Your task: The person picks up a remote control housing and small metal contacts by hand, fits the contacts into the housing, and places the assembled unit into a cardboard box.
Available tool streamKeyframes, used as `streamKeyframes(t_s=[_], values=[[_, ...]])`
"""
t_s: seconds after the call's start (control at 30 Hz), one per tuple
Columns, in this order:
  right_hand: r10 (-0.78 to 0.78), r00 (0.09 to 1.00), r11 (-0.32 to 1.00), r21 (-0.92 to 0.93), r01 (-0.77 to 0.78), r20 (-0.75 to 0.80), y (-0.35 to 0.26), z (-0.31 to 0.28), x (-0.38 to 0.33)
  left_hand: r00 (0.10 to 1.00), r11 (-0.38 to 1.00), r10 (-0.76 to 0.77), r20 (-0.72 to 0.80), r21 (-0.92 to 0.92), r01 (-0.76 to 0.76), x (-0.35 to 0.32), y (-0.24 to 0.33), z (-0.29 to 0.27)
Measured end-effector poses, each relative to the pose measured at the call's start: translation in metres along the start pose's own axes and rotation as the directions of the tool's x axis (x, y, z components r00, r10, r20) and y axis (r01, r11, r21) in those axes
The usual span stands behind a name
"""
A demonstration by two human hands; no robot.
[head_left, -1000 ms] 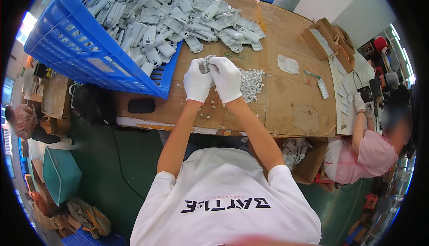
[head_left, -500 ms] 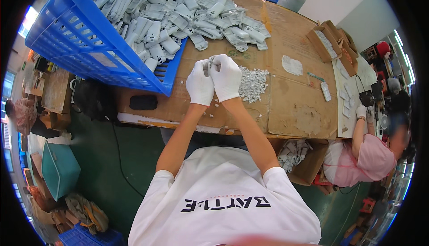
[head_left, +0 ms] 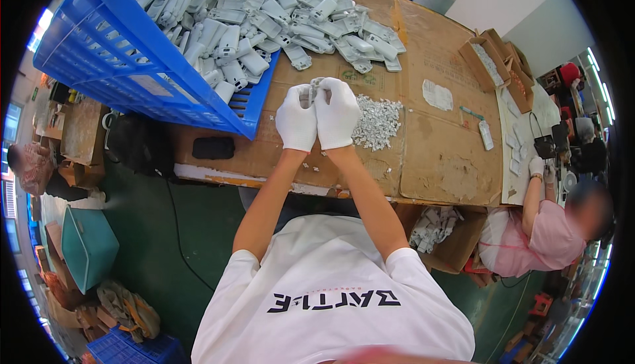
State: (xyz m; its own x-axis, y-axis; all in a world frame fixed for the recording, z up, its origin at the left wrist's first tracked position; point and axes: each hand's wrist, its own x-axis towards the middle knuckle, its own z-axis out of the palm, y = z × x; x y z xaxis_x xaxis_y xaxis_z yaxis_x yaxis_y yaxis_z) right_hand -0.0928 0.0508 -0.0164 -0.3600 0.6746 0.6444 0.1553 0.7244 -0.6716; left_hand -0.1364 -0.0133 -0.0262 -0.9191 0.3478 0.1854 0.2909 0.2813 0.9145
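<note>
My left hand and my right hand, both in white knit gloves, meet over the cardboard-covered table. Their fingers are closed around a small whitish plastic casing, of which only a bit shows between the fingertips. Just right of my right hand lies a heap of tiny white plastic parts. Beyond both hands spreads a large pile of white plastic casings, several with small dark openings.
A blue plastic crate lies tipped at the left, casings spilling from it. A black case rests near the front edge. On the right are a white cloth, a small bottle and cardboard boxes. A co-worker sits far right.
Both gloved hands stay together in nearly the same place, with the fingers slightly shifted around the casing. At the far right, the co-worker's head has moved.
</note>
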Motion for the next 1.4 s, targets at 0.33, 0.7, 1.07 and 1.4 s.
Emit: streamKeyframes(t_s=[0.33,0.7,1.07,1.4], values=[[-0.167,0.970,0.966,-0.167,0.196,0.174,-0.005,-0.024,0.006,0.999,0.970,-0.047,0.010,-0.237,0.048,-0.004,0.012,-0.005],[-0.615,0.659,0.683,-0.124,0.719,0.433,0.017,-0.062,0.037,0.985,0.985,0.049,0.165,-0.174,-0.020,-0.009,0.026,-0.030],[-0.576,0.698,0.796,0.097,0.598,0.426,0.012,-0.076,0.040,0.981,0.937,0.176,0.085,-0.321,-0.140,-0.020,0.047,-0.036],[-0.400,0.843,0.917,0.154,0.369,0.360,0.019,-0.052,0.017,0.964,0.937,0.264,-0.033,-0.229,-0.265,-0.027,0.035,-0.026]])
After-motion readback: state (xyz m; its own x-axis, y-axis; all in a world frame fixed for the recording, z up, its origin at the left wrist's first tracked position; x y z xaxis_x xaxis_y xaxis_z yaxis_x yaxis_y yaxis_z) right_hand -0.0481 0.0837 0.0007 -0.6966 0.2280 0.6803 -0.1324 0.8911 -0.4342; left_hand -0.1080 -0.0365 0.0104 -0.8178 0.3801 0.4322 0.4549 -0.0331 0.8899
